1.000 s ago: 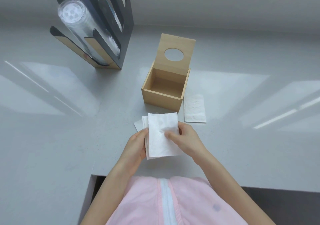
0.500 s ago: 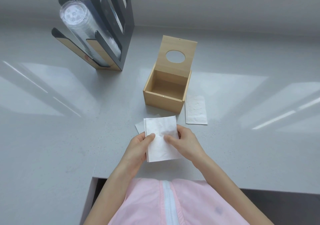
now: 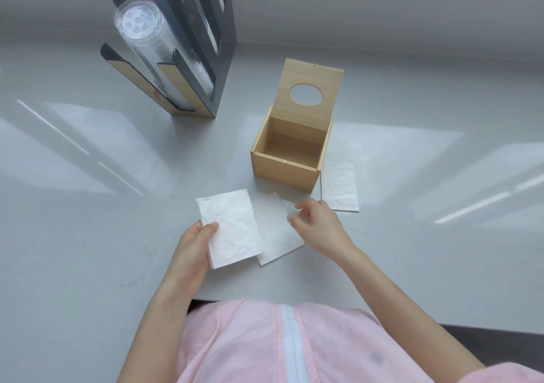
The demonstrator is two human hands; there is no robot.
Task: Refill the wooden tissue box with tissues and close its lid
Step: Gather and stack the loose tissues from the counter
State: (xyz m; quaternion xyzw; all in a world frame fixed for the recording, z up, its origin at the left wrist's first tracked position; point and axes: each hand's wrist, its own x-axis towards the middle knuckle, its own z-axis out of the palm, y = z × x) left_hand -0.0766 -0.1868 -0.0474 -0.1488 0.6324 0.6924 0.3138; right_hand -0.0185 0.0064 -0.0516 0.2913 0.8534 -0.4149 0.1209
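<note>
A stack of tissues (image 3: 231, 228) is being held in the left hand (image 3: 192, 250), above the grey counter (image 3: 88, 235). The stack is being pinched at its lower left edge, with the thumb lying across the top sheet and the other fingers hidden beneath it. The stack is being kept tilted, its far corner pointing away to the left.

Just to the right of the stack, a loose tissue (image 3: 276, 232) is lying flat on the counter, partly overlapped by the stack's right edge. The right hand (image 3: 319, 228) is being held at the right edge of this loose tissue, with the fingers curled loosely and spread apart; nothing is being gripped by them, and whether the fingertips are touching the sheet cannot be told.

The box (image 3: 290, 159) is standing on the counter beyond the hands, well clear of them. Its lid (image 3: 309, 88) is being held upright at the far side, open, with its round hole facing the camera. The inside of the box is showing bare wood, with no tissue in it.

A flat tissue packet (image 3: 340, 187) is lying on the counter just beside the box's right wall, near the right hand but apart from it.

A dark cup dispenser (image 3: 188, 44) is standing at the far left of the counter, well apart from the box, with clear cups (image 3: 141, 26) stacked in it.

A pink garment (image 3: 279, 344) is being worn by the person, seen at the lower edge.
</note>
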